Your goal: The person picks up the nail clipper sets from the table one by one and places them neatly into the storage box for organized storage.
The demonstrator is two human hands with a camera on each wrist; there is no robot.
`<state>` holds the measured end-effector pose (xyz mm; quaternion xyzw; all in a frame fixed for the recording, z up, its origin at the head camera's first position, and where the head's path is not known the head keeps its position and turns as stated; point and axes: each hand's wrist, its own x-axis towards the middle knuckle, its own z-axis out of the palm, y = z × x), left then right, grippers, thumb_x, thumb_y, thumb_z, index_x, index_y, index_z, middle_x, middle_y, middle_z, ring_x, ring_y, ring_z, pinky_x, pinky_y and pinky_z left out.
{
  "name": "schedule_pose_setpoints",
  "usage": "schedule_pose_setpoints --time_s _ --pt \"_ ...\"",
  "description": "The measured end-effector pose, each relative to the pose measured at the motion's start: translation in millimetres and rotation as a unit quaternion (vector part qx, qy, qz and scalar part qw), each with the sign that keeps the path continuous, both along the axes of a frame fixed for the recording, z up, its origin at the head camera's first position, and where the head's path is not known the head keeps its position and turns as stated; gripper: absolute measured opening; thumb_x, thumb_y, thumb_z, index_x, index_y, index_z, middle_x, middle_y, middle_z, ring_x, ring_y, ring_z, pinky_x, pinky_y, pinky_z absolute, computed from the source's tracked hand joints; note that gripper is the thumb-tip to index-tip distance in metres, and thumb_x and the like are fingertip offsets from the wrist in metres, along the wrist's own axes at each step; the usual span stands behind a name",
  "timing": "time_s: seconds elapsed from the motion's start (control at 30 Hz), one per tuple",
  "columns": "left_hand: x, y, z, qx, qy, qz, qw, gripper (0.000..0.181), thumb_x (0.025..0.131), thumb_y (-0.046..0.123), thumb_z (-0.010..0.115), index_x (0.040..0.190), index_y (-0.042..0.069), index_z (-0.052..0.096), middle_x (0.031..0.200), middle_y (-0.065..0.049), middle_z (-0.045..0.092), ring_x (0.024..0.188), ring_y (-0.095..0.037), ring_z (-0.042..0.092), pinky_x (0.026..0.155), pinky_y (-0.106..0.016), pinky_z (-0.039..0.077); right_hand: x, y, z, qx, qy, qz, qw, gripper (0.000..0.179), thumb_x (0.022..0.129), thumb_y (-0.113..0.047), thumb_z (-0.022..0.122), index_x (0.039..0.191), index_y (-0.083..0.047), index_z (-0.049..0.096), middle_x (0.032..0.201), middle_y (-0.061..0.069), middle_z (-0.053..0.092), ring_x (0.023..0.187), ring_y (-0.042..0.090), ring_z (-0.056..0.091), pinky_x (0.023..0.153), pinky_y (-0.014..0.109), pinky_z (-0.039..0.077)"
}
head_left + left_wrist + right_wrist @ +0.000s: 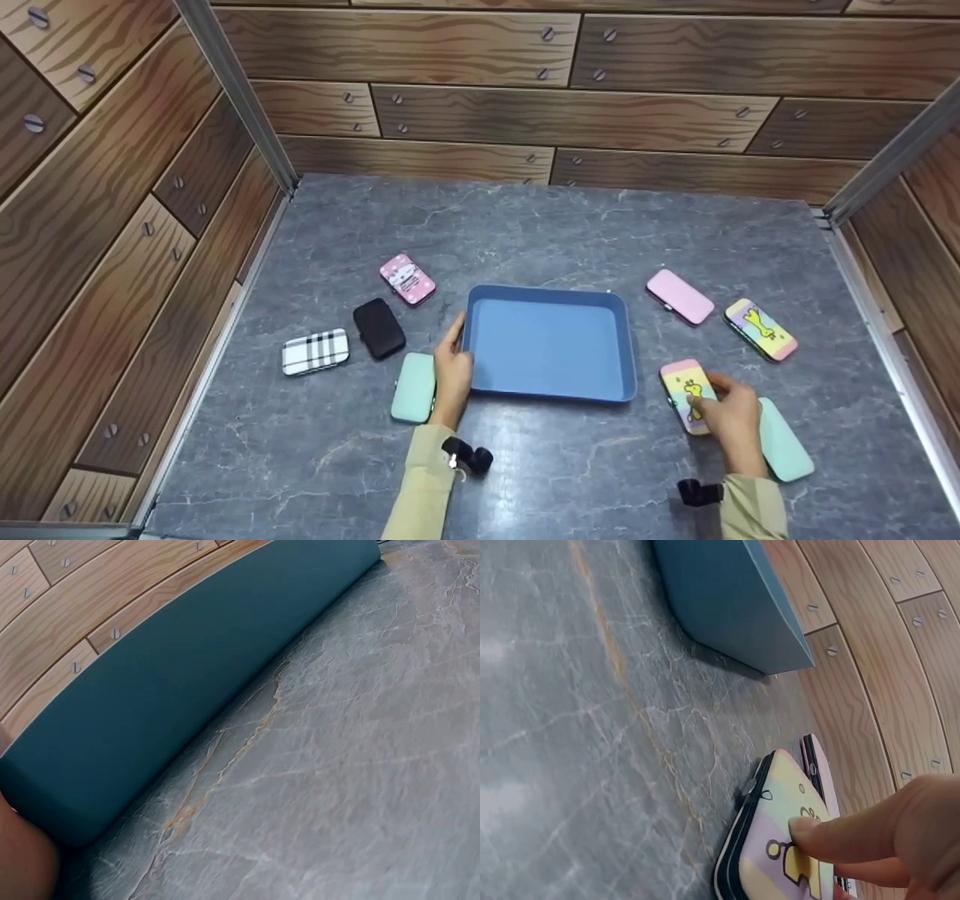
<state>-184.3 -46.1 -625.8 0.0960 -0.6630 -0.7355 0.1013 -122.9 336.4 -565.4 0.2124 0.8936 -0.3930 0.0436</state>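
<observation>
My left hand (453, 379) rests against the left wall of a blue rectangular tray (553, 397), its fingers stretched along the outside. A mint case (412, 386) lies just left of that hand. To the right of the tray, my right hand (733, 416) pinches a pastel clasp case with a yellow giraffe (684, 379), thumb on its printed face. In the right wrist view the same giraffe case (769, 870) shows its dark side seam and a small clasp. Another mint case (784, 446) lies beside the right hand, partly covered by it.
Left of the tray lie a plaid case (316, 352), a black case (379, 328) and a pink case with an animal face (407, 279). On the right are a plain pink case (680, 297) and a second giraffe case (760, 330). Wood-patterned walls (465, 112) border the grey marbled surface.
</observation>
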Motion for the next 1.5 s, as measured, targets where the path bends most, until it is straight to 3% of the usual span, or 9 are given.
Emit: schedule_pose_setpoints --time_s 0.13,0.23,0.37,0.5,0.73,1.0,1.17,1.27,1.5 --pt "0.1 -0.6 -0.9 -0.002 -0.002 0.001 1.0000 0.080 0.069 -0.023 0.032 0.145 -0.002 0.048 0.150 -0.019 0.043 0.142 -0.029 0.035 0.116 -0.037 0.029 0.8 -1.1 2.0 -0.005 -0.002 -0.020 0.9998 0.056 0.084 -0.003 0.071 0.134 0.014 0.051 0.124 0.035 0.056 0.110 0.043 0.054 0.084 0.045 0.050" --pt "5.6 -1.3 12.9 0.002 -0.002 -0.006 1.0000 0.078 0.070 -0.024 0.032 0.144 -0.006 0.046 0.150 -0.023 0.042 0.142 -0.032 0.035 0.116 -0.038 0.029 1.4 -0.6 4.4 -0.005 -0.001 -0.030 0.9995 0.057 0.081 -0.005 0.075 0.131 0.014 0.055 0.117 0.031 0.059 0.100 0.037 0.057 0.071 0.033 0.050" --pt "5.7 -1.3 15.1 0.003 -0.004 -0.014 0.9999 0.077 0.070 -0.025 0.031 0.145 -0.009 0.043 0.151 -0.025 0.039 0.142 -0.034 0.032 0.117 -0.040 0.028 2.1 2.3 7.5 -0.007 -0.005 -0.031 0.9995 0.057 0.078 -0.010 0.080 0.124 0.014 0.058 0.108 0.027 0.062 0.093 0.033 0.059 0.062 0.027 0.048" --pt "0.2 -0.2 0.1 0.012 -0.002 -0.011 0.9999 0.079 0.072 -0.025 0.029 0.147 -0.003 0.043 0.152 -0.020 0.039 0.144 -0.030 0.032 0.117 -0.039 0.026 2.1 5.6 9.1 0.003 -0.015 -0.023 0.9996 0.056 0.076 -0.019 0.084 0.117 0.013 0.062 0.099 0.022 0.064 0.089 0.032 0.059 0.063 0.029 0.047" --pt "0.4 1.0 -1.3 0.015 0.000 -0.007 0.9999 0.080 0.071 -0.024 0.031 0.146 -0.002 0.046 0.152 -0.020 0.040 0.143 -0.030 0.034 0.116 -0.037 0.029 4.5 12.6 7.5 -0.002 -0.053 -0.017 0.9984 0.062 0.081 -0.032 0.081 0.118 0.013 0.060 0.109 0.027 0.062 0.097 0.035 0.057 0.076 0.040 0.048" --pt "1.1 -0.7 -0.2 0.017 -0.006 -0.002 0.9998 0.080 0.071 -0.025 0.031 0.146 -0.001 0.047 0.152 -0.019 0.041 0.143 -0.029 0.034 0.116 -0.035 0.029 5.4 14.6 3.4 -0.065 -0.062 -0.048 0.9948 0.062 0.088 -0.031 0.073 0.127 0.014 0.055 0.123 0.030 0.055 0.105 0.033 0.054 0.075 0.031 0.048" --pt "1.9 -1.0 -1.0 0.015 -0.001 -0.001 0.9999 0.080 0.071 -0.026 0.031 0.145 -0.002 0.047 0.152 -0.021 0.041 0.143 -0.030 0.034 0.116 -0.037 0.030 3.3 10.0 2.4 -0.111 -0.060 -0.100 0.9870 0.066 0.089 -0.032 0.072 0.134 0.011 0.051 0.134 0.029 0.048 0.114 0.032 0.049 0.086 0.036 0.044" --pt "1.9 -1.2 -1.5 0.011 0.002 0.000 0.9999 0.080 0.071 -0.026 0.031 0.145 -0.002 0.047 0.151 -0.021 0.041 0.142 -0.031 0.034 0.116 -0.039 0.029 1.3 5.3 2.8 -0.140 -0.044 -0.135 0.9799 0.063 0.088 -0.030 0.073 0.133 0.009 0.052 0.136 0.025 0.047 0.114 0.028 0.048 0.086 0.031 0.043" --pt "2.2 -1.0 -0.3 0.007 -0.005 -0.010 0.9999 0.079 0.073 -0.024 0.029 0.147 -0.001 0.045 0.153 -0.019 0.039 0.144 -0.029 0.032 0.117 -0.037 0.028 -5.6 -8.8 8.8 -0.219 0.032 -0.195 0.9555 0.045 0.086 -0.017 0.076 0.119 0.008 0.057 0.108 0.011 0.054 0.084 0.008 0.054 0.068 0.017 0.048"
